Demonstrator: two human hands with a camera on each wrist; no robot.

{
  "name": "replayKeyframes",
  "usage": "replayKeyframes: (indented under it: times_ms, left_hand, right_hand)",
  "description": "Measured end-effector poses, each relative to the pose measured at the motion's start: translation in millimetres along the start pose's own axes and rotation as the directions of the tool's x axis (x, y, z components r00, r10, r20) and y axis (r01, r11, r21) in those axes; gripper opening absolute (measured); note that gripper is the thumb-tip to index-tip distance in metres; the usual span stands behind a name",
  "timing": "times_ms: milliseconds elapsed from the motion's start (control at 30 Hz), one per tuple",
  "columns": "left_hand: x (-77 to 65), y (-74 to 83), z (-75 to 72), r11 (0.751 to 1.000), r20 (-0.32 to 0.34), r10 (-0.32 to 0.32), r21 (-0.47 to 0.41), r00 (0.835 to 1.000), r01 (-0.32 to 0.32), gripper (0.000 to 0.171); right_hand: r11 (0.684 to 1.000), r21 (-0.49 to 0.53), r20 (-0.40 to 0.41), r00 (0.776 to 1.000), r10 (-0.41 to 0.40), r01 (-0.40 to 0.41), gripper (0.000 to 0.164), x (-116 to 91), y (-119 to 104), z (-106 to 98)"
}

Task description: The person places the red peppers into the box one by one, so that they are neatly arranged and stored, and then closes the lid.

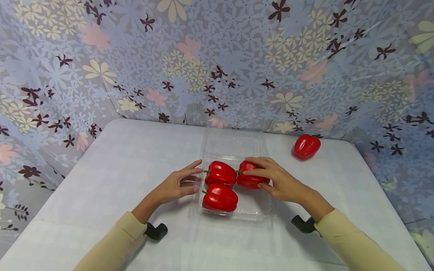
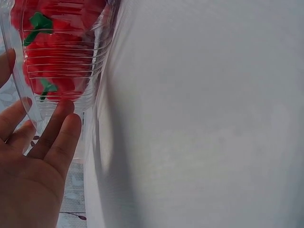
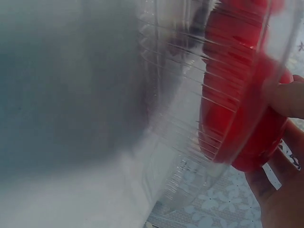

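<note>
Three red bell peppers lie in a clear plastic clamshell box (image 1: pixel 254 204) whose lid is folded back. Two peppers, an upper one (image 1: pixel 220 172) and a lower one (image 1: pixel 220 197), fill the left side. At the upper right of the box, my right hand (image 1: pixel 277 177) grips the third bell pepper (image 1: pixel 249 180) with thumb and fingers; the right wrist view has it against the ribbed wall. My left hand (image 1: pixel 178 185) is beside the box's left wall, fingers spread and holding nothing. In the left wrist view its fingertips are at the ribbed side, near the green stems (image 2: pixel 47 86).
Another red bell pepper (image 1: pixel 306 146) lies at the back right of the white-covered table (image 1: pixel 145 150). The open lid (image 1: pixel 233 145) extends behind the box. A floral curtain (image 1: pixel 198 51) rises along the table's back edge.
</note>
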State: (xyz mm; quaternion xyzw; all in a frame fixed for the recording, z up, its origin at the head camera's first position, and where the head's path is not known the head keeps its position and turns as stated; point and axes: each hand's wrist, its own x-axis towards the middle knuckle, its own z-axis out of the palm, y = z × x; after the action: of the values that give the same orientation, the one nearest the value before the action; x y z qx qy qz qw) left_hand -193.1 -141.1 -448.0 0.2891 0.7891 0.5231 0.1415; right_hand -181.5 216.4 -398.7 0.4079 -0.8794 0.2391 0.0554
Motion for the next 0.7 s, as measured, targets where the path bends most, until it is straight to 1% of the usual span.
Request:
replayKeyframes:
  times_ms: [267,400,533,700]
  left_hand:
    - [-0.4,-0.1,1.3,1.000,-0.002,0.002,-0.004,1.000,-0.002,0.063]
    - [-0.7,0.4,1.0,1.000,-0.001,-0.002,0.005,1.000,0.002,0.063]
    - [-0.5,0.4,0.6,1.000,-0.001,-0.002,0.009,1.000,0.002,0.063]
    - [-0.4,0.6,0.3,1.000,-0.004,-0.001,0.010,1.000,0.001,0.063]
  right_hand:
    - [1.000,-0.022,0.018,1.000,0.004,-0.004,0.057,-4.5,4.0,11.0]
    - [0.999,-0.004,0.034,0.999,0.035,-0.035,0.053,-6.0,4.0,13.1]
    - [0.996,0.023,0.057,0.995,0.084,-0.086,0.050,-6.6,3.4,14.2]
    - [0.994,0.040,0.050,0.994,0.096,-0.098,0.050,-6.4,4.9,17.3]
